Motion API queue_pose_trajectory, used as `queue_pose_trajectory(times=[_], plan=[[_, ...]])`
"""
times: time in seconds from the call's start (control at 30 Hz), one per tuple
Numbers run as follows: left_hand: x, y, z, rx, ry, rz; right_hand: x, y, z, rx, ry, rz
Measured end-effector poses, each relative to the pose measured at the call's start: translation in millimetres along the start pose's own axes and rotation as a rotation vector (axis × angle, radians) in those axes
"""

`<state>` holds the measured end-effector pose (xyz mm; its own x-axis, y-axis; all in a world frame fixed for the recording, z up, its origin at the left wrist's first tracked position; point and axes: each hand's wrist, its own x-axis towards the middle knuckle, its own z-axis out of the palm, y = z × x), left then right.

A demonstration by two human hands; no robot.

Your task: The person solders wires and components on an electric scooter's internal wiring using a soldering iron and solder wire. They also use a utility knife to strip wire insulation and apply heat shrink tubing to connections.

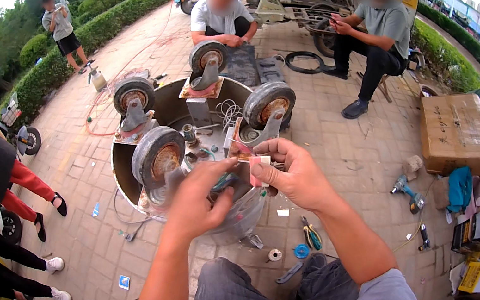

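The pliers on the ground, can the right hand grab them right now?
Probably yes: the pliers lie uncovered on the paving, and nothing seems to block the right hand. But its fingers seem to pinch a pink-and-white piece, which would likely need letting go first.

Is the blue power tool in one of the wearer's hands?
No: the blue power tool lies on the paving, while the right hand holds a small pink-and-white piece.
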<state>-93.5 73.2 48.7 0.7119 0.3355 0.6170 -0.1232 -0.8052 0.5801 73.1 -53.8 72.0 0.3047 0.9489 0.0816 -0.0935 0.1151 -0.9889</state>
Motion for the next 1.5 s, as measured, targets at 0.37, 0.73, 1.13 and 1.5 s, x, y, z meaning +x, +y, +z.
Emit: queue_pose_trajectory(times=[0.37, 0.73, 1.13, 1.5], plan=[[1.7, 0.6, -5.0, -0.036, -0.067, -0.005, -3.0, -0.2, 10.4, -0.470, 0.010, -0.317], [-0.8, 3.2, -2.0, -0.026, -0.085, -0.169, -2.8, 15.7, 20.5, -0.553, 0.101, -0.442], [-0.8, 0.3, 0.1, -0.100, -0.108, -0.163, 6.2, 25.4, 1.4, -0.145, -0.002, -0.232], [-2.6, -5.6, -4.1, -0.251, -0.129, -0.220, 3.7, 17.2, 2.5, -0.158, -0.021, -0.227]])
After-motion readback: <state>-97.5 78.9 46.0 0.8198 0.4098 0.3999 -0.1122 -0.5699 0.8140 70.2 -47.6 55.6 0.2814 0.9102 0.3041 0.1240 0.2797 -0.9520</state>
